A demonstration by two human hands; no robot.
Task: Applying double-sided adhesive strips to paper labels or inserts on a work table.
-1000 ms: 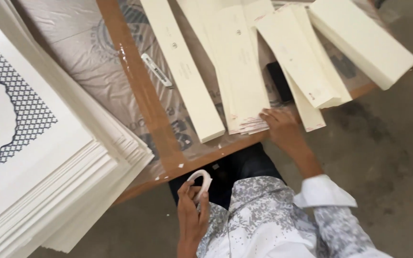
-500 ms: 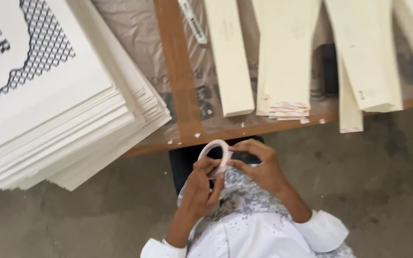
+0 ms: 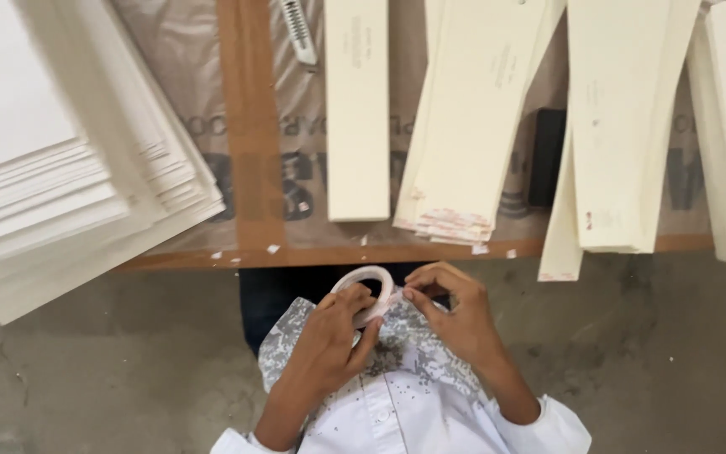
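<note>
1. Since half a second ago both hands have drawn closer to the body; the tape roll point(image 3: 365, 290) sits slightly lower, below the desk point(image 3: 338, 252) edge.
2. Left hand point(image 3: 334, 336) grips the roll, fingers closed around its ring.
3. Right hand point(image 3: 455, 315) pinches at the roll's rim, fingertips closed.
4. Desk edge runs just above the hands; bare floor point(image 3: 674, 353) lies open on both sides.
5. Cream card strips point(image 3: 464, 126) overhang that edge; a paper stack point(image 3: 60, 185) overhangs at left.

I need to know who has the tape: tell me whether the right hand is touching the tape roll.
Touching. The head view shows the right hand with its fingertips pinched at the rim of the tape roll, which the left hand grips.
</note>
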